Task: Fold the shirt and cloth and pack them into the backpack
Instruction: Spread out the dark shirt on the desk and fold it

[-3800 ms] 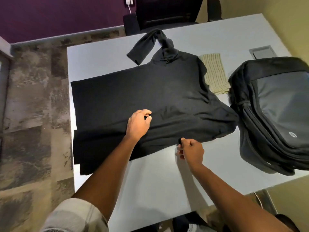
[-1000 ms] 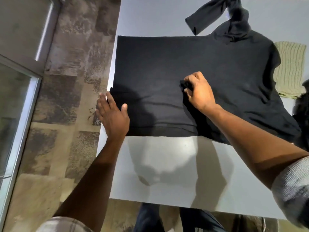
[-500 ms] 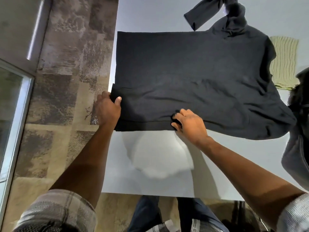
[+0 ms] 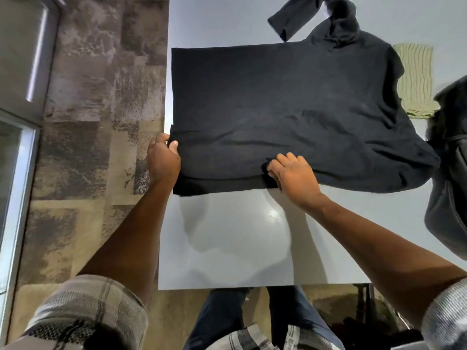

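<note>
Left hand (image 4: 163, 161) gripped the near-left corner of the shirt (image 4: 278, 109), thumb on top, fingers curled under the edge. Right hand (image 4: 294, 176) pinched the shirt's near hem further right, knuckles up, fingers bent into the fabric. Both forearms were bare and extended forward, sleeves bunched at elbows.

Nearly four seconds ago the left hand (image 4: 163, 161) pinched the middle of the black shirt (image 4: 290, 109) and the right hand (image 4: 297, 176) gripped its near edge further right. Since then the left hand has moved to the shirt's left edge at the table (image 4: 227, 236) side, where its grip now closes on the folded near-left corner. The right hand went up to the shirt's middle a second ago and has come back to the near hem, fingers tucked into the fold. The near strip now lies doubled over.
</note>
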`<state>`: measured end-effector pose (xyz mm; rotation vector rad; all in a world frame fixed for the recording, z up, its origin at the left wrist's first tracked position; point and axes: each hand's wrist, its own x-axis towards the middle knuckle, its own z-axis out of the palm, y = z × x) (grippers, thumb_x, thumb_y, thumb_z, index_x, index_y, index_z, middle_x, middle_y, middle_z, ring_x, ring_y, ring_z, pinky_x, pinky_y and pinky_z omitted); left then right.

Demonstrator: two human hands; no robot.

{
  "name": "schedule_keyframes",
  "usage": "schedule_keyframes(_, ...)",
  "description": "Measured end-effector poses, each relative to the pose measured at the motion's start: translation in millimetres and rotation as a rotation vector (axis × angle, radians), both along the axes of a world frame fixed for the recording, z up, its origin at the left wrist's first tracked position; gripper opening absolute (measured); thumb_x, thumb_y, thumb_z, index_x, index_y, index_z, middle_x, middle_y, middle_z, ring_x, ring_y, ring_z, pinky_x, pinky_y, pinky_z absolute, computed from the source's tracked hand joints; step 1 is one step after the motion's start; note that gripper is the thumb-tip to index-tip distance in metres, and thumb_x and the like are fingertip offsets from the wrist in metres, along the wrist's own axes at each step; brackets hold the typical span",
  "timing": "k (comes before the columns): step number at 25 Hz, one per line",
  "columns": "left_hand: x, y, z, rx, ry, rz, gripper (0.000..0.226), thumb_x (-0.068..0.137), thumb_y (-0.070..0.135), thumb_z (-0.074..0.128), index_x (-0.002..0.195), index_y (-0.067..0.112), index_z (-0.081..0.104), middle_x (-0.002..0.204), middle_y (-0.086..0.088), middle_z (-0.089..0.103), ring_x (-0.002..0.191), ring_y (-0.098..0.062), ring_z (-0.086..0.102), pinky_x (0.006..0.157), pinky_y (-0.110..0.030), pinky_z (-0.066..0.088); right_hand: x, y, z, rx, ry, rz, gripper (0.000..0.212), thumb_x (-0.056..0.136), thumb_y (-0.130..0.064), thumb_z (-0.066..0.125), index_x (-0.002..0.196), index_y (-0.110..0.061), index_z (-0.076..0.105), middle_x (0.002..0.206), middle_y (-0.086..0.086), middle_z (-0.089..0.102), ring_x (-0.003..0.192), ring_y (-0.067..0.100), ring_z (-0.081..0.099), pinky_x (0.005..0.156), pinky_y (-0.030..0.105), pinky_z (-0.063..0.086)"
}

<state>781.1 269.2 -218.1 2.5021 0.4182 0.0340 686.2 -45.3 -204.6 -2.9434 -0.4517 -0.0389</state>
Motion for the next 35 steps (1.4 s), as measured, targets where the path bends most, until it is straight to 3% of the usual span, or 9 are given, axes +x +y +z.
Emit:
schedule_keyframes(5, -5.6, 5.0, 8.0, -0.034, 0.006, 0.014, 0.023, 0.097, 0.021, 0.061, 0.113, 0.005, 0.067, 0.108, -0.018, 0.071, 0.099, -0.036, 0.065, 0.078, -0.032, 0.044, -23.6, -11.1, 4.8, 0.025, 0.036, 0.047, 0.007, 0.093, -0.014, 0.068, 0.092, -0.017, 0.062, 0.081, 0.0, 0.055, 0.07, 0.02, 0.043, 0.062, 0.032, 0.026)
schedule_keyframes(10, -21.3, -1.3, 11.5, 0.074, 0.03, 0.072, 0.028, 0.099, 0.024, 0.056, 0.124, 0.012, 0.061, 0.121, -0.015, 0.065, 0.109, -0.033, 0.063, 0.087, -0.039, 0.049, -25.7, -13.8, 6.3, 0.038, 0.146, 0.093, 0.009, 0.09, -0.014, 0.066, 0.095, -0.021, 0.067, 0.086, -0.004, 0.06, 0.073, 0.017, 0.043, 0.061, 0.031, 0.034)
schedule_keyframes(15, -2.8, -13.3, 13.2, 0.13, -0.024, 0.042, 0.033, 0.097, 0.036, 0.059, 0.12, 0.013, 0.061, 0.117, -0.016, 0.064, 0.105, -0.037, 0.063, 0.088, -0.046, 0.05, 2.7, -38.2, 9.6, 0.358, 0.005, -0.41, 0.012, 0.089, -0.008, 0.059, 0.099, -0.014, 0.064, 0.096, 0.008, 0.058, 0.086, 0.029, 0.053, 0.073, 0.037, 0.045)
schedule_keyframes(19, 13.5, -15.5, 10.6, 0.138, 0.026, 0.077, 0.024, 0.096, 0.031, 0.062, 0.109, 0.012, 0.06, 0.111, -0.015, 0.065, 0.102, -0.035, 0.063, 0.085, -0.043, 0.047, 41.8, -84.7, 9.1, 0.392, -0.013, -0.731, 0.019, 0.092, -0.017, 0.059, 0.111, -0.014, 0.06, 0.116, 0.013, 0.054, 0.098, 0.036, 0.058, 0.083, 0.04, 0.047)
schedule_keyframes(24, 17.4, -17.3, 4.5, 0.135, 0.012, 0.062, 0.015, 0.1, 0.023, 0.056, 0.104, 0.009, 0.055, 0.106, -0.013, 0.064, 0.098, -0.032, 0.063, 0.08, -0.04, 0.045, 81.1, -134.5, -1.8, 0.322, 0.248, -0.839, 0.031, 0.091, -0.029, 0.067, 0.115, -0.012, 0.057, 0.118, 0.016, 0.063, 0.111, 0.038, 0.058, 0.091, 0.042, 0.046)
schedule_keyframes(27, 17.1, -23.6, 5.8, 0.289, -0.004, 0.12, 0.023, 0.099, 0.022, 0.053, 0.119, 0.01, 0.052, 0.123, -0.015, 0.059, 0.114, -0.034, 0.056, 0.094, -0.045, 0.044, 85.6, -131.9, 4.0, 0.312, 0.188, -0.866, 0.019, 0.092, -0.017, 0.058, 0.108, -0.009, 0.056, 0.115, 0.018, 0.059, 0.103, 0.043, 0.058, 0.087, 0.045, 0.047)
schedule_keyframes(30, 10.9, -76.4, 14.1, 0.262, -0.136, 0.021, 0.053, 0.096, 0.031, 0.049, 0.144, 0.012, 0.039, 0.153, -0.014, 0.04, 0.143, -0.032, 0.036, 0.114, -0.049, 0.029, 74.0, -87.3, 7.4, 0.388, -0.052, -0.557, 0.035, 0.089, -0.012, 0.053, 0.123, -0.004, 0.055, 0.125, 0.019, 0.054, 0.112, 0.042, 0.055, 0.097, 0.044, 0.044)
schedule_keyframes(32, -7.2, -130.3, 11.3, 0.17, -0.121, -0.234, 0.064, 0.095, 0.037, 0.045, 0.153, 0.013, 0.033, 0.163, -0.011, 0.027, 0.15, -0.029, 0.024, 0.119, -0.05, 0.019, 60.3, -39.5, -7.8, 0.376, 0.055, -0.296, 0.056, 0.091, -0.022, 0.055, 0.142, -0.001, 0.046, 0.147, 0.021, 0.047, 0.136, 0.039, 0.043, 0.115, 0.045, 0.032)
schedule_keyframes(35, -32.6, -167.1, -15.2, 0.281, 0.073, -0.41, 0.075, 0.097, 0.048, 0.043, 0.159, 0.016, 0.016, 0.168, -0.009, 0.008, 0.154, -0.029, 0.007, 0.122, -0.059, 0.01, 44.9, -2.1, -35.3, 0.24, 0.229, -0.194, 0.068, 0.102, -0.043, 0.043, 0.157, -0.008, 0.025, 0.165, 0.01, 0.02, 0.153, 0.028, 0.015, 0.124, 0.045, 0.01)
